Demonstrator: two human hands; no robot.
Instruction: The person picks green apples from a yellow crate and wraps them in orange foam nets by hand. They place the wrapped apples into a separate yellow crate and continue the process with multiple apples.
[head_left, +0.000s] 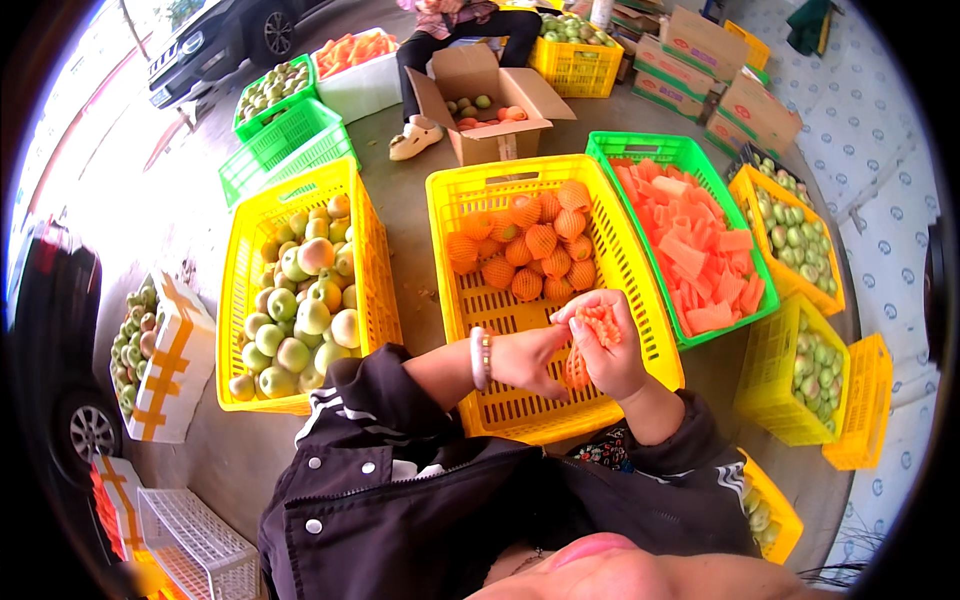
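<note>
My right hand (606, 349) grips an orange foam fruit net (598, 324), bunched between thumb and fingers with a loose end hanging below. Beside it, my left hand (529, 361), with bracelets at the wrist, has its fingers spread towards the net. I see nothing held in it, though its fingertips are partly hidden at the right hand. Both hands are above the near part of a yellow plastic crate (517, 431). Several fruits in orange foam nets (540, 240) lie at that crate's far end.
A yellow crate of bare greenish fruit, apparently apples (298, 319), stands left. To the right, a green crate (684, 341) holds flat foam nets (686, 240). Beyond are an open cardboard box (501, 146) and a seated person (465, 30). Crates of fruit (817, 375) line the right.
</note>
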